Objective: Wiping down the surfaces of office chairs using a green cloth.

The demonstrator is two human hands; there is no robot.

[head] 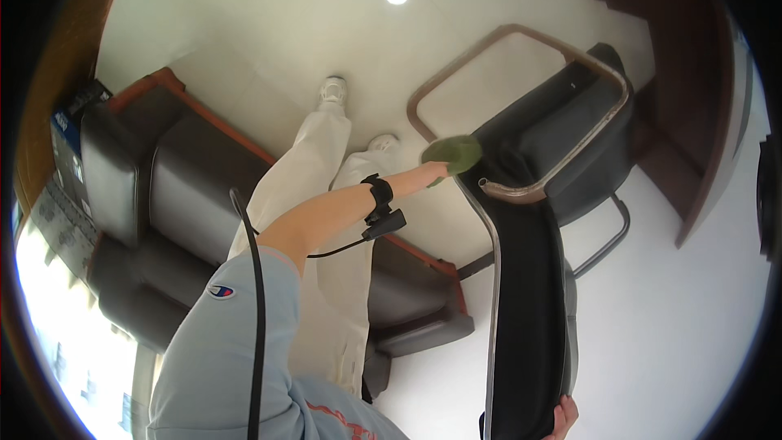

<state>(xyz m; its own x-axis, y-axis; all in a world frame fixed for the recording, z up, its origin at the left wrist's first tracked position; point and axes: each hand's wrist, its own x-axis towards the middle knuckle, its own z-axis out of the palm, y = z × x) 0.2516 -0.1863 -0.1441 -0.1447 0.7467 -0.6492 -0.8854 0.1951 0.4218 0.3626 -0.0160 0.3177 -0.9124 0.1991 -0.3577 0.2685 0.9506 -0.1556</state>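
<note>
My left hand (432, 174) grips a green cloth (457, 154), slightly blurred. The cloth lies against the edge of a black upholstered chair (530, 293), close to the worn, open end of a bronze metal tube (519, 192). At the bottom right, the fingers of my right hand (565, 417) curl around the chair's black padded edge; the rest of that hand is hidden or cut off by the frame. More of the chair's tube frame (513, 30) loops out above the black padding. A black strap device (380, 198) with a cable circles my left wrist.
Dark brown sofas (189, 177) with reddish wood trim stand on the left and behind my legs. A dark red wooden desk (678, 73) is at the right, near the chair. Pale floor (244, 24) surrounds my feet. A black cable (256, 318) runs past my left sleeve.
</note>
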